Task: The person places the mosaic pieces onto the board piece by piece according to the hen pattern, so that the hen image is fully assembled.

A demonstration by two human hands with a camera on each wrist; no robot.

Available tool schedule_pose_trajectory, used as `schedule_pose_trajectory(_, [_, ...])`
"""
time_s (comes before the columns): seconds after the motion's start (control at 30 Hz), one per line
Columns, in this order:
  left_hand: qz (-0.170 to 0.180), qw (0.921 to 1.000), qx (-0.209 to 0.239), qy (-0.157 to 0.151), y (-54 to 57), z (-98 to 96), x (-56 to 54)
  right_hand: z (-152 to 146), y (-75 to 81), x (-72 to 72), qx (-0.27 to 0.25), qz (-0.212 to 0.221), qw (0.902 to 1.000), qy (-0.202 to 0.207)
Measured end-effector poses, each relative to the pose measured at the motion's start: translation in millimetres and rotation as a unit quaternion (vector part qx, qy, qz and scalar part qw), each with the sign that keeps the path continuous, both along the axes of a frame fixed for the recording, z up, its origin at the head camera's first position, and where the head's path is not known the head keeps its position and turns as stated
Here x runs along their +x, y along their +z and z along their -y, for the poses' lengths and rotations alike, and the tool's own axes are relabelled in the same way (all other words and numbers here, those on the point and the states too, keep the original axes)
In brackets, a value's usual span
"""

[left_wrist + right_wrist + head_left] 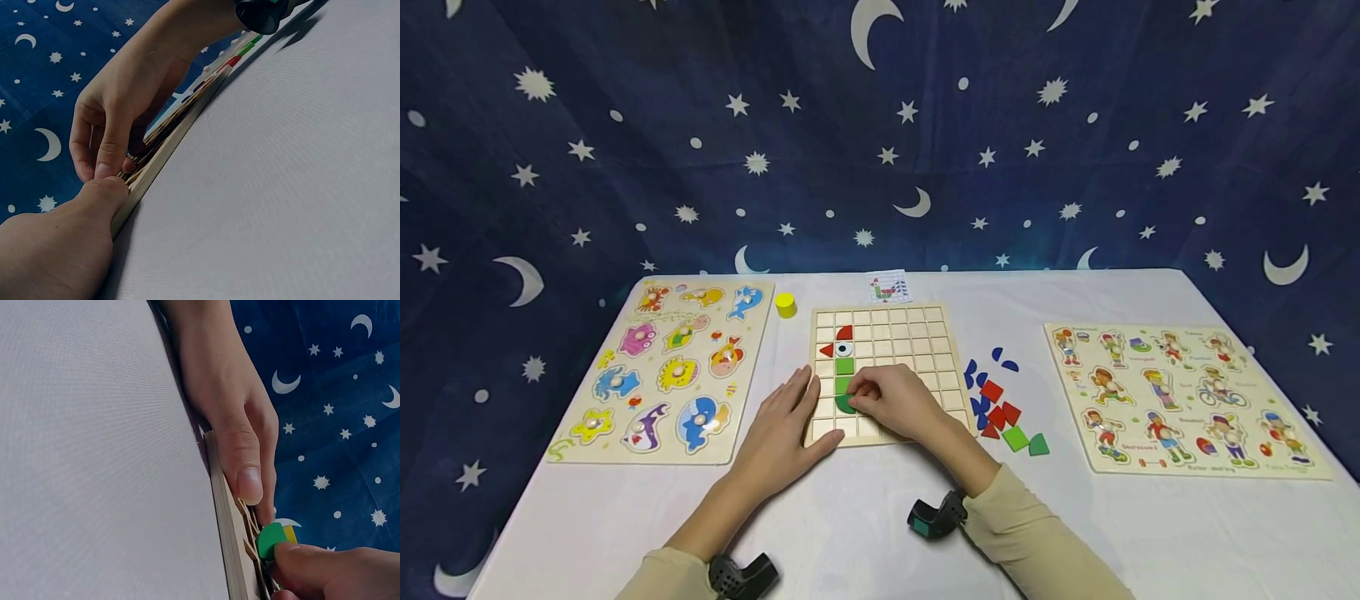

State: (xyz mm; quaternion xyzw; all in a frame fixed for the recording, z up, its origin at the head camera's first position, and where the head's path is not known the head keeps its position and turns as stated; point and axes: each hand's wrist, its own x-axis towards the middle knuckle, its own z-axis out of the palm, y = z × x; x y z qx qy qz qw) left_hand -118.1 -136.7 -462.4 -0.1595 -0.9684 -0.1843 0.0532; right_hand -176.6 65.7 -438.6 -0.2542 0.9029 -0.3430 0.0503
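Note:
A wooden grid board (917, 346) lies flat in the middle of the table. My right hand (897, 402) pinches a green rounded piece (270, 540) between thumb and fingertips, over the lower left part of the grid. Just above it in the same column are green squares (845, 367), an eye tile (843, 349) and a red rounded piece (846, 333); a red triangle (827, 350) sits left of the eye. My left hand (782, 425) rests along the board's left edge, fingers extended and thumb near the front corner.
Loose blue half-circles (1011, 366), red squares (992, 391), a green square (1016, 438) and a green rounded piece (1038, 445) lie right of the board. Behind stand a pattern card (889, 287) and yellow cylinder (786, 306). Picture puzzles flank both sides, left (658, 354) and right (1138, 417).

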Motion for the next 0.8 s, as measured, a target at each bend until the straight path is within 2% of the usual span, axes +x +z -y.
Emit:
schedule_pose_trajectory(0.27, [0.0,1.0,0.0,0.0,1.2,0.1,-0.5,0.1,2.3,-0.5,0.025,-0.013,0.9996,0.009])
schedule_pose_trajectory(0.8, [0.0,1.0,0.0,-0.001,1.7,0.1,-0.3,-4.0,1.5,-3.6,0.011,-0.003,0.9993,0.035])
